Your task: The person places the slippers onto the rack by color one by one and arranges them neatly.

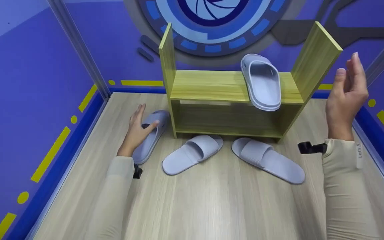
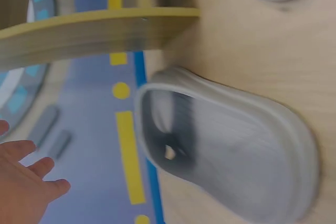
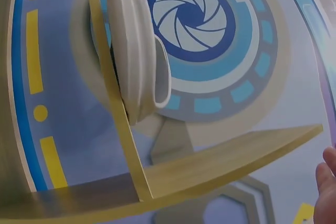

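My left hand point(image 1: 138, 131), fingers spread, hovers over a grey clog point(image 1: 150, 140) on the floor left of the wooden shoe rack point(image 1: 208, 86). In the left wrist view that clog point(image 2: 231, 145) lies with its opening up, and the hand point(image 2: 26, 182) is apart from it. A second grey clog point(image 1: 265, 86) rests on the rack's upper shelf, toward the right, its heel at the front edge. To the right of the rack my right hand point(image 1: 348, 96) is raised, fingers extended and holding nothing. The right wrist view shows the shelf clog point(image 3: 134, 51) from the side.
Two grey slide sandals lie on the floor before the rack, the left slide point(image 1: 192, 155) and the right slide point(image 1: 268, 160) angled apart. Upright side panels point(image 1: 318, 63) bound the rack. Blue patterned walls point(image 1: 28, 100) enclose the wooden floor point(image 1: 205, 206).
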Action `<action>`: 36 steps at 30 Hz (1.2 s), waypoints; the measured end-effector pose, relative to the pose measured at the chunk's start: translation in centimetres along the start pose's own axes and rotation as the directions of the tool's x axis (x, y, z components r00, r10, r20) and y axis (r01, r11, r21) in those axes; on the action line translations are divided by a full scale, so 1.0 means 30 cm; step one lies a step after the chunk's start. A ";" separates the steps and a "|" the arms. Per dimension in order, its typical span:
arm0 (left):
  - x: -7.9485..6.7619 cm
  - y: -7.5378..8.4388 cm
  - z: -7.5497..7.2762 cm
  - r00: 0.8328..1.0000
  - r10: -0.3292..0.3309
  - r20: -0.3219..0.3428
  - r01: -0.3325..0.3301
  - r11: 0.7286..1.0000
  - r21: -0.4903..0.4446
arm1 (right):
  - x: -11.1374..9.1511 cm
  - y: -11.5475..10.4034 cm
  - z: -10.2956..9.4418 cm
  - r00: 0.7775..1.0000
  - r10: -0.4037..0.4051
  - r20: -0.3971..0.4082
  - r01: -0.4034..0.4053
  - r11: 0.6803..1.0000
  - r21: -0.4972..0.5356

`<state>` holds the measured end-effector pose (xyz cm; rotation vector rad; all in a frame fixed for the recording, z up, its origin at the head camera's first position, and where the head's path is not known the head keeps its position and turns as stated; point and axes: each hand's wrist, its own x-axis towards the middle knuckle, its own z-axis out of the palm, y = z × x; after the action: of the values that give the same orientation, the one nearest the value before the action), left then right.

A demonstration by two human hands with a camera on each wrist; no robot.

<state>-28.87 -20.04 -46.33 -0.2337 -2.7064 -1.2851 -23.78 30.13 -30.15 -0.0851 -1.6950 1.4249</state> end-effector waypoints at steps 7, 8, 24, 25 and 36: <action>-0.054 -0.086 0.014 0.998 -0.061 0.030 0.060 0.998 0.034 | 0.063 0.004 -0.024 0.996 0.005 0.089 0.006 0.993 -0.119; -0.061 -0.095 0.015 0.997 -0.066 0.031 0.065 0.997 0.035 | 0.071 0.006 -0.027 0.994 0.004 0.109 0.011 0.991 -0.133; -0.151 -0.236 0.051 0.979 -0.185 0.086 0.178 0.981 0.079 | 0.163 0.078 -0.068 0.933 -0.115 0.340 0.195 0.958 -0.209; -0.155 -0.242 0.054 0.977 -0.193 0.088 0.186 0.979 0.083 | 0.168 0.079 -0.068 0.932 -0.120 0.342 0.201 0.956 -0.214; -0.180 -0.301 0.082 0.953 -0.284 0.111 0.278 0.959 0.063 | 0.194 0.064 -0.031 0.966 -0.034 0.256 0.066 0.991 -0.117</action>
<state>-25.51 -24.20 -55.70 0.0884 -2.9517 -1.3117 -27.55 34.74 -28.45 0.0744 -1.9816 1.3352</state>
